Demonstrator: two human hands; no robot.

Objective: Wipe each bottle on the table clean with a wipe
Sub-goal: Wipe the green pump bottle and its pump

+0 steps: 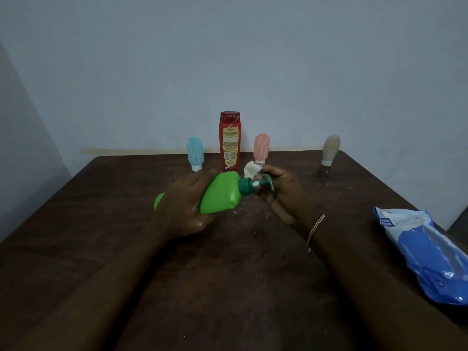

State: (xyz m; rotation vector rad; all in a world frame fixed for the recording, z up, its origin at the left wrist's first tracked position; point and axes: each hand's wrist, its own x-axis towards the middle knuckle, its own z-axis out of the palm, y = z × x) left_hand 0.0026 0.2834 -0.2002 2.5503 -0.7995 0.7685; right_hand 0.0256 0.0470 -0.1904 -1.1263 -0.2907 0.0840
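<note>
As left hand grips green bottle, wipe in right hand

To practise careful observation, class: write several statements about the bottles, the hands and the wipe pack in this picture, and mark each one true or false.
1. The left hand grips the green bottle. True.
2. The red bottle lies on its side. False: it stands upright at the back of the table.
3. The right hand holds the wipe by the green bottle's pump. True.
4. The wipe pack lies on the table's left side. False: it lies on the right side.
</note>
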